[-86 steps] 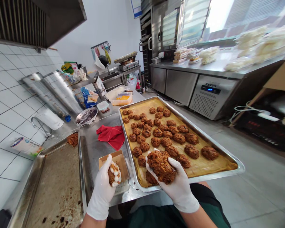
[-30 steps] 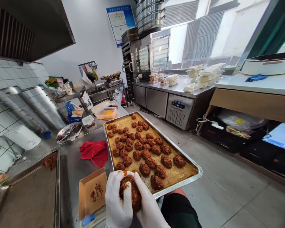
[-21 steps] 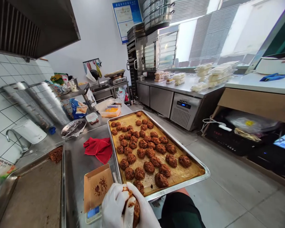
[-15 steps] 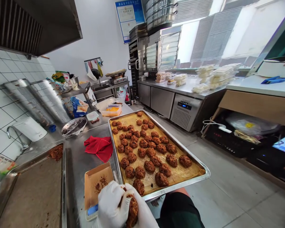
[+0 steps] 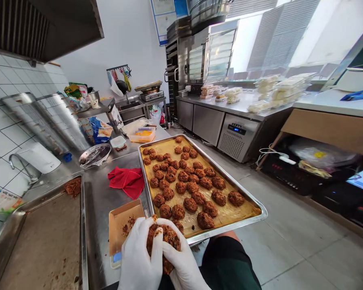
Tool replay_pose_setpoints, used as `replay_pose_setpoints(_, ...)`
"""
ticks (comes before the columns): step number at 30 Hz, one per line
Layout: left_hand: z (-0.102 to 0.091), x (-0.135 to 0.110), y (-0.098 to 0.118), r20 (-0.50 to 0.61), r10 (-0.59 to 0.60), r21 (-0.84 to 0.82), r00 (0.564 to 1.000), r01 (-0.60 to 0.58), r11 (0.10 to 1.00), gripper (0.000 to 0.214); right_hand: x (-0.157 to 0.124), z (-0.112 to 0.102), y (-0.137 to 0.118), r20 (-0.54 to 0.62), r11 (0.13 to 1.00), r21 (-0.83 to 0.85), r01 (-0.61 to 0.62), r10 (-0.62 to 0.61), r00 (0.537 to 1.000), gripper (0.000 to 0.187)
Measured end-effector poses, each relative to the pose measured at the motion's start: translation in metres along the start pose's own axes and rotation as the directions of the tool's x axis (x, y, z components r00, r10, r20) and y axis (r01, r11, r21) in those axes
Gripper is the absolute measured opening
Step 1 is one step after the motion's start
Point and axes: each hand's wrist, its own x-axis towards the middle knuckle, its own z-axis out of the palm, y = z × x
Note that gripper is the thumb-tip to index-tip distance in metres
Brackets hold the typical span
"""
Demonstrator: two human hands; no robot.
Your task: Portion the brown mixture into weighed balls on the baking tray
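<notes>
A reddish-brown ball of chunky mixture is cupped between my two white-gloved hands. My left hand wraps its left side, thumb laid over the front. From the right, my right hand closes round it, its thumb against the lower front. Bits of mixture cling to the glove fingertips. Just beyond lies a large metal tray with a golden-brown liner, bearing several similar balls of differing sizes. Left of my hands, a shallow tan box with crumbs inside sits on a scale with a blue display.
On the left, a metal tray holds a clump of mixture in its far corner. A red cloth, a film-covered bowl and a plastic tub lie on the steel counter. My knee is under the big tray.
My hands have turned and opened out round the ball, so more of its surface shows. They sit slightly higher and partly cover the tray's near corner. The view has shifted a little.
</notes>
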Motion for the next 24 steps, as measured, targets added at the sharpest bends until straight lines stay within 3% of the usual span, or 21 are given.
replay_pose_setpoints(5, 0.005, 0.001, -0.002, -0.144, 0.094, -0.074, 0.985, -0.106, 0.992, 0.012, -0.006, 0.003, 0.004, -0.028, 0.998, 0.060, -0.035, 0.037, 0.999, 0.043)
replay_pose_setpoints(9, 0.004, 0.002, -0.004, -0.172, 0.050, -0.124, 0.984, -0.072, 0.990, 0.016, -0.007, 0.001, 0.006, 0.020, 0.988, 0.116, -0.104, 0.102, 0.995, 0.046)
replay_pose_setpoints(11, 0.003, 0.004, -0.002, -0.147, -0.044, -0.186, 0.988, 0.016, 0.982, 0.023, -0.006, -0.003, 0.007, 0.084, 0.978, 0.157, -0.138, 0.126, 0.989, 0.045)
replay_pose_setpoints(13, 0.001, 0.007, -0.003, -0.057, -0.211, -0.308, 0.976, 0.184, 0.934, 0.030, -0.005, -0.007, 0.007, 0.170, 0.956, 0.218, -0.194, 0.159, 0.973, 0.039)
replay_pose_setpoints(16, -0.007, 0.018, -0.015, 0.051, -0.461, -0.486, 0.886, 0.425, 0.763, 0.034, -0.006, -0.016, 0.004, 0.265, 0.882, 0.351, -0.315, 0.229, 0.937, 0.036)
replay_pose_setpoints(18, -0.016, 0.028, -0.030, 0.066, -0.522, -0.520, 0.850, 0.476, 0.710, 0.032, -0.006, -0.021, 0.001, 0.248, 0.834, 0.427, -0.350, 0.264, 0.932, 0.037)
replay_pose_setpoints(21, -0.028, 0.039, -0.056, 0.154, -0.419, -0.339, 0.895, 0.446, 0.828, 0.022, -0.004, -0.025, -0.004, 0.160, 0.812, 0.480, -0.332, 0.291, 0.943, 0.036)
replay_pose_setpoints(24, -0.031, 0.041, -0.076, 0.288, -0.231, -0.035, 0.929, 0.251, 0.967, 0.017, 0.002, -0.025, -0.008, 0.108, 0.788, 0.524, -0.323, 0.315, 0.943, 0.034)
